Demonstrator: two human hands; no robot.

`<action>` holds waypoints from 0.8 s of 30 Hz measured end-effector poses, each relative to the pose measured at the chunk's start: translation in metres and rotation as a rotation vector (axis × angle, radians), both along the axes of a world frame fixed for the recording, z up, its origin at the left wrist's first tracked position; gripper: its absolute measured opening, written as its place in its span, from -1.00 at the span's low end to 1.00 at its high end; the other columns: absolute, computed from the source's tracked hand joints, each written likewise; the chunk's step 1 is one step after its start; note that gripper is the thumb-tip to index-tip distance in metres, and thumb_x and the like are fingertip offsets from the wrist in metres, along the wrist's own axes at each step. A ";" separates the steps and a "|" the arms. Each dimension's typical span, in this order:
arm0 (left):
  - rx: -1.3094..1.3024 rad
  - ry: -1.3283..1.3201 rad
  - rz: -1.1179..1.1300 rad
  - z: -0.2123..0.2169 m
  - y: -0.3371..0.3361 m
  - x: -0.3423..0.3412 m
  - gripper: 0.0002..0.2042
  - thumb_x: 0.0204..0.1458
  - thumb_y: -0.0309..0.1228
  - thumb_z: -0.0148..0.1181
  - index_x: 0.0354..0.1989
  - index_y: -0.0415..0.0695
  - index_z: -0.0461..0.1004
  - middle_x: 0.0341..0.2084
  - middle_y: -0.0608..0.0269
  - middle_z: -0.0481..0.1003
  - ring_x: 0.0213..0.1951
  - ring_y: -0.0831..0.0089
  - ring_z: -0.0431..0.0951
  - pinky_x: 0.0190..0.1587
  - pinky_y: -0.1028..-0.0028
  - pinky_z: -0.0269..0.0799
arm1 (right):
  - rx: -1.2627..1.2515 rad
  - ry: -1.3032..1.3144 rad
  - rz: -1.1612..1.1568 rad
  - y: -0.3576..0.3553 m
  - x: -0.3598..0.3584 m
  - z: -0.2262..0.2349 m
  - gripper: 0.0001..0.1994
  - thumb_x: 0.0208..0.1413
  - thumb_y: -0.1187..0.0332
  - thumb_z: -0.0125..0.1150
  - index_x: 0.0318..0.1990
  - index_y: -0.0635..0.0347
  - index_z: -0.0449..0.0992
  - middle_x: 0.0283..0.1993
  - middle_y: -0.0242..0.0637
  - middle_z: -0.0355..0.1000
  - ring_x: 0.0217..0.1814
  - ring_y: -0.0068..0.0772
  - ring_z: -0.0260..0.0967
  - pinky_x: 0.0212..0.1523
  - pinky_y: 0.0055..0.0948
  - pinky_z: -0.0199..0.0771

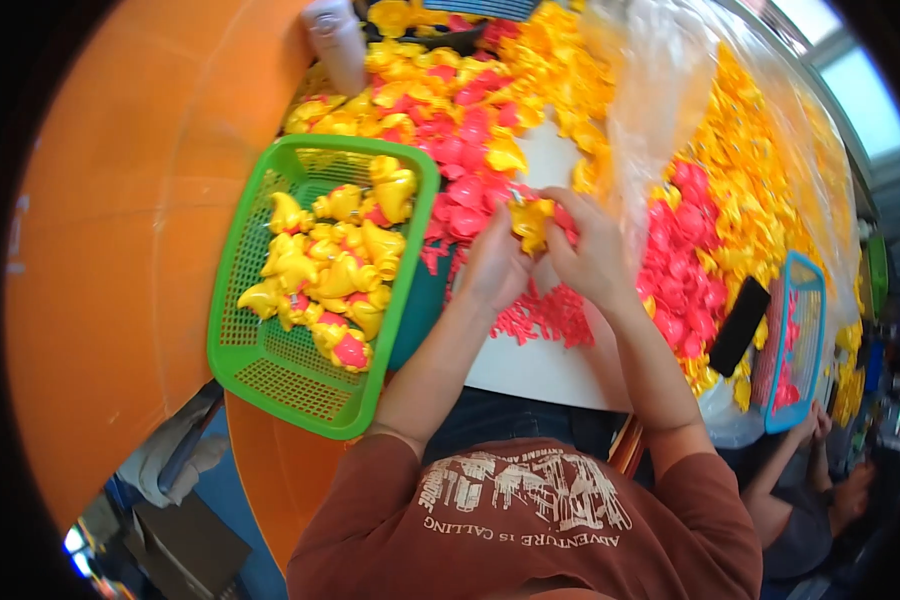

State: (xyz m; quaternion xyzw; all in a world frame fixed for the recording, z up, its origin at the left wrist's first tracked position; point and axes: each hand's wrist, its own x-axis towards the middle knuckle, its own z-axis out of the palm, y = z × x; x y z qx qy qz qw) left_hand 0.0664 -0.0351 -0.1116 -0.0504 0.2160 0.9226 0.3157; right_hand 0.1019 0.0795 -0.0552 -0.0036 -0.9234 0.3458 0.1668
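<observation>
Over the table's middle my two hands meet around a small yellow plastic part (531, 226). My left hand (497, 262) grips it from the left, with the fingers curled in. From the other side my right hand (592, 245) closes on the same part, thumb and fingers pressed to it; a bit of pink shows beside those fingers. Just beyond and beneath the hands lie loose pink shell-like pieces (467, 190). Small thin pink pieces (548, 318) are heaped on the white tabletop (510, 367) nearer to me.
At left stands a green basket (232, 330) holding several yellow-and-pink assembled figures (350, 275). Yellow parts (560, 60) pile up at the back. Clear plastic sheeting (660, 90) crosses the right side. A black phone-like slab (740, 325) and a blue basket (818, 345) sit near another person (795, 520).
</observation>
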 end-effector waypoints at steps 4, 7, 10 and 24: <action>0.068 -0.006 -0.006 -0.008 -0.005 -0.002 -0.56 0.25 -0.09 -0.39 0.07 -0.17 0.21 -0.06 0.16 0.36 -0.03 0.39 0.40 0.05 0.34 0.32 | -0.011 -0.019 -0.032 -0.004 -0.001 -0.001 -0.78 -0.09 0.41 0.24 -0.24 0.24 0.51 -0.34 -0.08 0.40 -0.25 -0.22 0.41 -0.28 -0.37 0.37; 0.047 0.003 0.018 -0.002 -0.009 0.003 -0.59 0.26 -0.13 -0.39 0.07 -0.16 0.20 -0.06 0.17 0.34 -0.06 0.41 0.40 0.03 0.36 0.33 | 0.062 -0.028 -0.071 -0.010 -0.004 -0.001 -0.76 -0.16 0.32 0.33 -0.31 0.22 0.54 -0.44 -0.10 0.36 -0.39 -0.13 0.38 -0.36 -0.30 0.39; 0.059 -0.025 0.029 -0.005 -0.013 0.005 -0.61 0.26 -0.15 -0.38 0.07 -0.15 0.20 -0.06 0.17 0.33 -0.05 0.42 0.39 0.02 0.36 0.34 | 0.144 -0.134 -0.091 -0.016 -0.011 -0.001 -0.77 -0.17 0.35 0.34 -0.32 0.22 0.55 -0.46 -0.12 0.35 -0.40 -0.16 0.39 -0.38 -0.33 0.38; 0.002 -0.028 -0.064 -0.009 -0.018 -0.001 -0.51 0.23 -0.07 -0.34 0.08 -0.25 0.22 -0.06 0.00 0.41 -0.01 0.22 0.44 0.11 0.29 0.31 | 0.254 0.560 0.076 -0.075 -0.136 0.096 -0.80 -0.12 0.35 0.36 -0.37 0.26 0.53 -0.46 -0.19 0.40 -0.47 -0.38 0.36 -0.45 -0.51 0.32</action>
